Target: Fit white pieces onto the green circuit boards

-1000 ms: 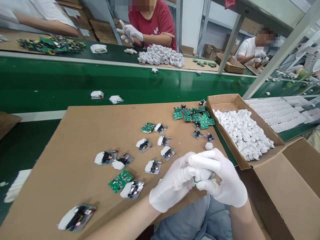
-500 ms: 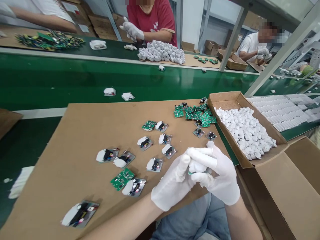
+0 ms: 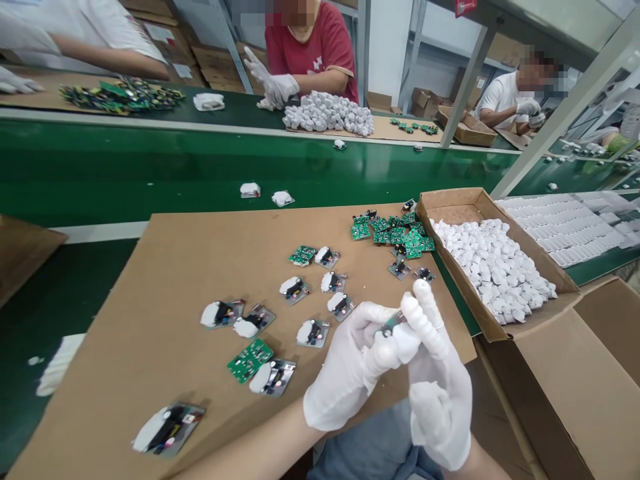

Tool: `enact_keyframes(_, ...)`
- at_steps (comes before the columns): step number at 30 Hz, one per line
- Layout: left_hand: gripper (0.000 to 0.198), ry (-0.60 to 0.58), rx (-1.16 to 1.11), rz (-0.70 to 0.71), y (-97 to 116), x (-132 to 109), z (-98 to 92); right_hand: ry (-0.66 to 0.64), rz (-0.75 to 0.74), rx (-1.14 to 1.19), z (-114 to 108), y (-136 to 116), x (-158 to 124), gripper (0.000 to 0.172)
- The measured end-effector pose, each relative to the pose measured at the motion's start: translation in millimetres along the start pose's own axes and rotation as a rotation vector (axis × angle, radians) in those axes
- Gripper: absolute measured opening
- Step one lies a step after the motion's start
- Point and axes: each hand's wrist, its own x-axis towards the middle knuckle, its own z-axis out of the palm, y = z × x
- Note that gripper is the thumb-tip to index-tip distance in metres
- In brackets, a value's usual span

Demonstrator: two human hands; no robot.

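Observation:
Both my hands wear white gloves and meet over the near right edge of a brown cardboard sheet [image 3: 165, 280]. My left hand [image 3: 350, 367] and my right hand [image 3: 435, 373] pinch one small circuit board with a white cap [image 3: 395, 331] between their fingertips. On the cardboard to the left lie several assembled boards with white caps [image 3: 295, 289], and a bare green board [image 3: 250, 360]. A pile of green circuit boards [image 3: 393, 232] sits at the sheet's far right corner.
An open carton of white plastic caps [image 3: 493, 267] stands to the right, with a larger box [image 3: 595, 393] beside it. A green conveyor belt [image 3: 150, 173] carries white pieces [image 3: 250, 190]. Across it, other people in white gloves work beside a heap of white caps [image 3: 327, 113].
My right hand has turned so its fingers point up and its grip has opened out, exposing the small board between both hands. The white pieces on the belt have drifted right.

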Motion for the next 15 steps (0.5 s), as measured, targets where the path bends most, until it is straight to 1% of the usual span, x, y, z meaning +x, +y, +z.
enact_keyframes(2,0.038,0.018,0.01,-0.016,0.1,0.1,-1.0,0.066,-0.01,0.032,2.2,-0.5,-3.5,0.059)
enact_keyframes(5,0.032,0.013,0.012,0.002,1.5,0.6,-3.1,0.218,0.001,-0.036,5.0,0.9,-6.9,0.054)
enact_keyframes(6,0.03,0.006,0.012,0.009,1.8,0.7,-3.7,0.25,0.005,-0.062,5.9,1.6,-7.4,0.052)
enact_keyframes(10,0.025,-0.01,-0.004,0.065,2.2,0.0,-3.5,0.263,-0.036,-0.162,9.1,2.2,-7.0,0.044)
enact_keyframes(13,0.027,-0.01,-0.005,0.121,2.4,-0.7,-1.8,0.285,-0.094,-0.229,10.6,-0.2,-6.0,0.039)
enact_keyframes(15,0.029,0.008,-0.001,0.143,2.2,-0.6,-1.1,0.267,-0.106,-0.257,10.0,-2.1,-5.6,0.036)
